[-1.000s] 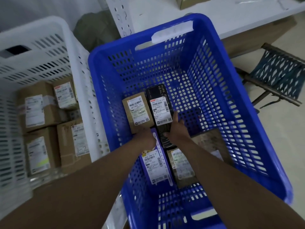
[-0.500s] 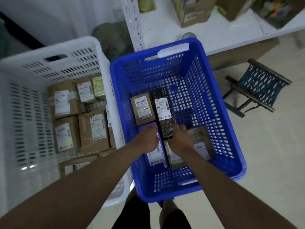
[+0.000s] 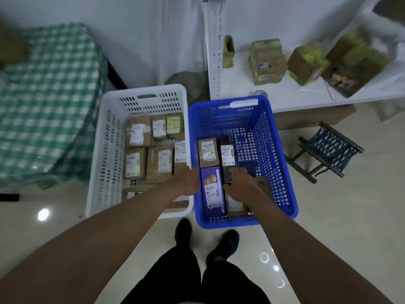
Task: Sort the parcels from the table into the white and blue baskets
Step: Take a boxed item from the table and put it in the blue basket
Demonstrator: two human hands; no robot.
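The blue basket [image 3: 282, 163] stands on the floor to the right of the white basket [image 3: 105, 150]. In the blue one lie a brown parcel [image 3: 208, 152], a black box [image 3: 228, 154], a purple box [image 3: 212, 191] and another brown parcel [image 3: 235, 207]. The white basket holds several brown labelled parcels [image 3: 138, 133]. My left hand [image 3: 186, 182] hovers over the rims where the baskets meet, fingers relaxed and holding nothing. My right hand [image 3: 238, 183] hangs over the black box's near end, loosely curled and without a grip. More parcels [image 3: 267, 62] sit on the white table [image 3: 306, 93].
A small folding stool [image 3: 328, 150] stands right of the blue basket. A green checked cloth [image 3: 43, 95] covers something at the left. A perforated white post [image 3: 213, 62] rises behind the baskets. My feet [image 3: 184, 231] are just in front of the baskets.
The view has risen and pulled back from the blue basket. Both hands have come off the black and purple boxes, which now lie flat in the basket.
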